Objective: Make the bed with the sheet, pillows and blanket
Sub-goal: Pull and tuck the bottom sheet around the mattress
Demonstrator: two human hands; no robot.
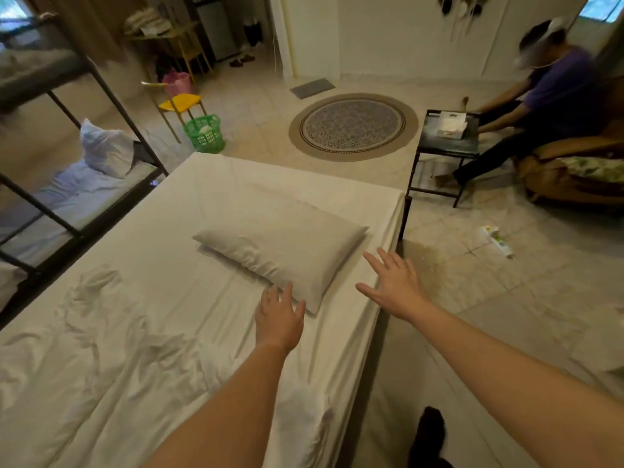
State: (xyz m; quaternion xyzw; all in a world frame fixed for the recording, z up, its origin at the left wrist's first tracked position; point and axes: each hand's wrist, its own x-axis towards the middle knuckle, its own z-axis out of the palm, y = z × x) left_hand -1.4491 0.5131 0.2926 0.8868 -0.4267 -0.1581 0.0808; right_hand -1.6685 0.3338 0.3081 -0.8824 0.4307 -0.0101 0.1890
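Note:
A white sheet (189,204) covers the bed and lies smooth at the far end. A white pillow (287,251) rests flat on it near the bed's right side. A rumpled white blanket (101,349) lies bunched over the near left part of the bed. My left hand (278,315) is open, palm down, with its fingertips at the pillow's near corner. My right hand (395,282) hovers open with spread fingers over the bed's right edge, just right of the pillow, holding nothing.
A black-framed bunk bed (111,96) with a white pillow (104,150) stands on the left. Beyond the bed are a green basket (204,133), a yellow chair (180,103) and a round rug (353,126). At right, a black side table (445,143) and a seated person (540,103).

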